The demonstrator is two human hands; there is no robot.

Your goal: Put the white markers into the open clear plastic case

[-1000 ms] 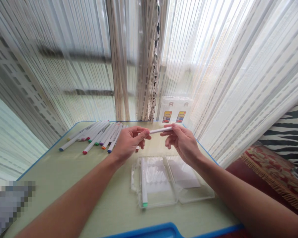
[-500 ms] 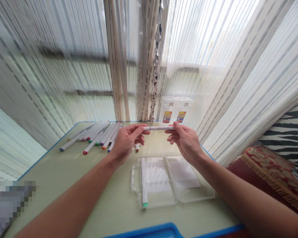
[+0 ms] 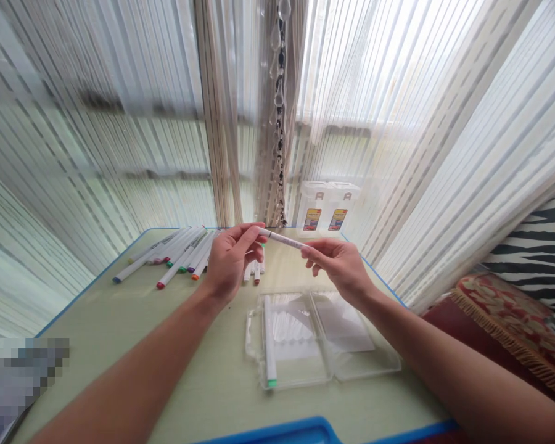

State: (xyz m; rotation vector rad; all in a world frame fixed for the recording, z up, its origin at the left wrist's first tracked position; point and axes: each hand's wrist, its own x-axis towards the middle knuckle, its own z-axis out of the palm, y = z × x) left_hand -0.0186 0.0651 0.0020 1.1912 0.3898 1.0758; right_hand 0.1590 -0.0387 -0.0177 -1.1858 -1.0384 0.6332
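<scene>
A white marker pen (image 3: 284, 239) is held above the table between my two hands, sloping down to the right. My left hand (image 3: 234, 256) pinches its left end near a dark ring. The right end sits between the thumb and fingers of my right hand (image 3: 337, 262). Below lies an open clear plastic case (image 3: 298, 364), with one green-ended marker (image 3: 269, 342) along its left side. Several white markers with coloured ends (image 3: 169, 256) are spread at the left rear, partly behind my left hand. A few more markers (image 3: 256, 271) show just behind its fingers.
Two upright clear boxes with labels (image 3: 326, 206) stand at the table's back edge. Striped string curtains (image 3: 134, 123) and a bead strand (image 3: 280, 111) hang behind. A blue tray-like edge (image 3: 277, 431) lies in front; patterned fringed fabric (image 3: 513, 302) is at the right.
The marker has tipped from nearly level to sloping, its right end lower. My right hand has moved slightly down and left; both hands still hold the marker.
</scene>
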